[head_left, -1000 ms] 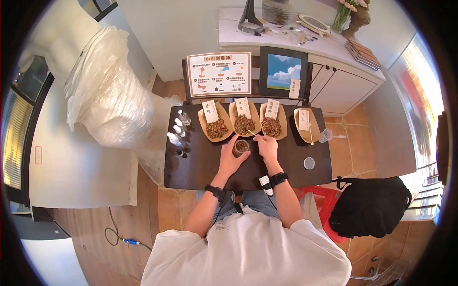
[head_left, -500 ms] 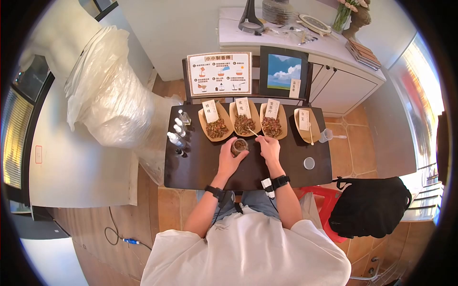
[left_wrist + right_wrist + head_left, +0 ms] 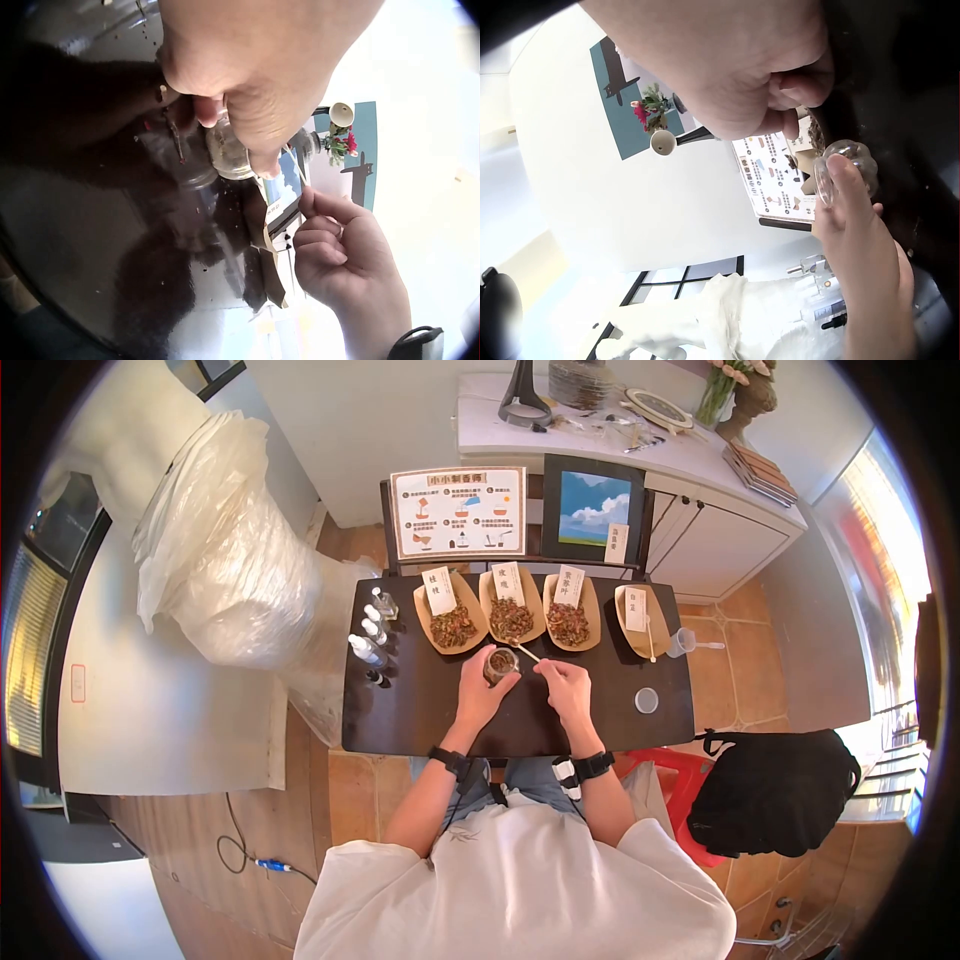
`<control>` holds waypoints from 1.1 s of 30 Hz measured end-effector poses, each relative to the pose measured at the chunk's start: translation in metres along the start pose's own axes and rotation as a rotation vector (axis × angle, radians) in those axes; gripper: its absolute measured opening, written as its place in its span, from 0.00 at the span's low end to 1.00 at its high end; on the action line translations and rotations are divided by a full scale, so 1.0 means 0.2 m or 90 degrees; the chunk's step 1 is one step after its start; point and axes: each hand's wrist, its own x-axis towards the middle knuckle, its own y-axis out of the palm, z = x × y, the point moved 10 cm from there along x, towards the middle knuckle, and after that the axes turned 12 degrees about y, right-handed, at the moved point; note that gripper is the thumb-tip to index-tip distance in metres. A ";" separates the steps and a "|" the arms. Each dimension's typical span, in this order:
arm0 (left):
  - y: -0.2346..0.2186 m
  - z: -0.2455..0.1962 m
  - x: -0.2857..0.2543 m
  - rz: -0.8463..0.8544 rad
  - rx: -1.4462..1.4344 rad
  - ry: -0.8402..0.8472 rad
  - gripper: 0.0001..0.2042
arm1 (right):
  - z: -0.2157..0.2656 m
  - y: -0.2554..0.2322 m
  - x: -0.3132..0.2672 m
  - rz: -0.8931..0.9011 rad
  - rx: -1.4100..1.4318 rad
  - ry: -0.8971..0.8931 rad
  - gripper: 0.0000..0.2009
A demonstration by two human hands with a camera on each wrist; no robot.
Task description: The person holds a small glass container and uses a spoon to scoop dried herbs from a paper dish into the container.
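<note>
In the head view my left hand (image 3: 482,692) grips a small glass jar (image 3: 502,665) with brown plant bits inside, at the table's middle. The left wrist view shows the jar (image 3: 231,154) standing on the dark tabletop, partly covered by fingers. My right hand (image 3: 567,688) pinches the end of a thin wooden spoon (image 3: 529,653). The spoon's tip lies over the gap between the jar's mouth and the middle paper tray (image 3: 533,600). That tray, a left one (image 3: 472,598) and a right one (image 3: 592,605) hold dried reddish-brown plant pieces and label cards.
A fourth paper tray (image 3: 630,640) bears a card and a light stick. Beside it stands a clear cup (image 3: 682,642); nearer lies a round clear lid (image 3: 647,701). Small bottles (image 3: 368,650) line the table's left edge. An instruction sheet (image 3: 458,515) stands behind the trays.
My right hand has drawn back toward me and slightly right, bringing the spoon from the middle tray's plant pieces to beside the jar's mouth. The left hand keeps its grip on the jar.
</note>
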 end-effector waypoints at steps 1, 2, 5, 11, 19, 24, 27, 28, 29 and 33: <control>0.00 0.00 0.00 -0.001 0.005 0.007 0.37 | 0.00 0.00 -0.03 0.001 -0.004 -0.008 0.15; 0.01 0.00 0.00 -0.001 -0.002 0.009 0.37 | 0.01 0.00 -0.05 0.004 -0.009 -0.017 0.15; 0.01 0.00 0.00 -0.003 -0.021 0.006 0.37 | 0.05 -0.01 -0.13 0.001 -0.065 -0.027 0.14; 0.02 0.02 0.00 0.006 -0.028 0.000 0.37 | 0.09 0.02 -0.17 -0.022 -0.109 -0.134 0.12; 0.02 0.05 -0.01 0.013 0.025 0.048 0.38 | 0.24 0.04 -0.29 -0.115 -0.277 -0.340 0.07; 0.02 0.05 -0.01 0.022 -0.027 0.009 0.37 | 0.28 0.04 -0.34 -0.165 -0.333 -0.385 0.04; 0.01 0.01 -0.01 0.034 -0.070 -0.041 0.36 | 0.30 0.03 -0.34 -0.148 -0.282 -0.391 0.04; 0.02 0.02 -0.02 0.037 -0.079 -0.053 0.36 | 0.31 0.02 -0.33 -0.153 -0.279 -0.385 0.04; 0.01 0.03 -0.01 0.030 -0.069 -0.033 0.36 | 0.32 0.00 -0.32 -0.157 -0.276 -0.379 0.04; 0.02 0.02 -0.01 0.021 -0.043 0.016 0.35 | 0.29 -0.05 -0.14 -0.167 -0.228 -0.359 0.08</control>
